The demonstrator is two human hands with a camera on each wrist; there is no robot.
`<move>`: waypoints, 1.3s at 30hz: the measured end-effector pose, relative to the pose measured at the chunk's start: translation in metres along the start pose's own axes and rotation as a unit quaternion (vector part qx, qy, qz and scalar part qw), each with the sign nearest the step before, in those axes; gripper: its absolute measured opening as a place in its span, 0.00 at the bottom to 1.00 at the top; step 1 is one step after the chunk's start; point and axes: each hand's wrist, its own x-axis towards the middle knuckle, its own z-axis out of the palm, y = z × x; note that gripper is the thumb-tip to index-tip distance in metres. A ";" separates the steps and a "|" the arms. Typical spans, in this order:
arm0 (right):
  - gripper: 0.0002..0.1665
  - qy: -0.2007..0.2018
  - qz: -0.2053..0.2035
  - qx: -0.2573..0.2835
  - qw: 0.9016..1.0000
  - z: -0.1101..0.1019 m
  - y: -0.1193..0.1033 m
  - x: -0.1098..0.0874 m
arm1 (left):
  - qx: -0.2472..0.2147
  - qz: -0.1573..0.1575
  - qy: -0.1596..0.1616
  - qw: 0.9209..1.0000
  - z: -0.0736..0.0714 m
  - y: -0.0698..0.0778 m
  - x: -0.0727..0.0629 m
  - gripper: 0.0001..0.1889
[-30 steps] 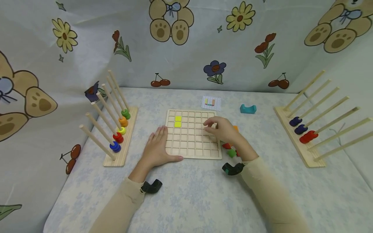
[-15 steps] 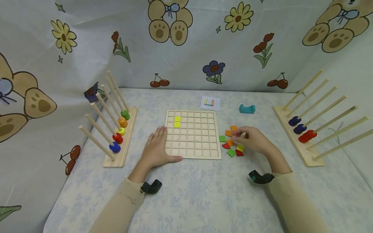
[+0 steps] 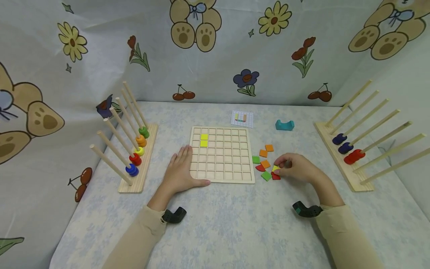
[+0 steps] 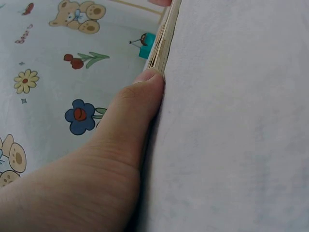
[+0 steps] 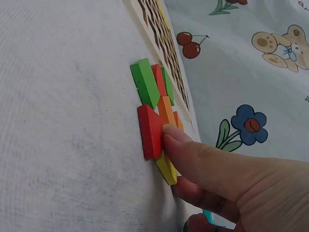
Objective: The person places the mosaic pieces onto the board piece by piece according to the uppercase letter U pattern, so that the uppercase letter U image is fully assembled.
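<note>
My left hand lies with straight fingers along the left edge of a wooden grid board, its thumb on the near edge. Two yellow tiles sit in neighbouring cells at the board's upper left. To the right of the board my right hand pinches a yellow tile between thumb and finger, within a loose group of tiles. Around it lie a red piece, green tiles and orange tiles. The fingers partly cover the yellow tile.
A small pattern card and a teal curved block lie behind the board. Peg racks with coloured beads stand at both sides, one left and one right. A printed cloth rises behind the table.
My right hand has moved from over the board to the right, then nearer along the loose tiles to the yellow one. The left hand has stayed in place.
</note>
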 end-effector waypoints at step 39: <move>0.09 0.027 -0.114 0.075 0.990 0.041 -0.099 0.077 | 0.003 -0.003 -0.008 1.000 -0.001 0.001 0.000 0.79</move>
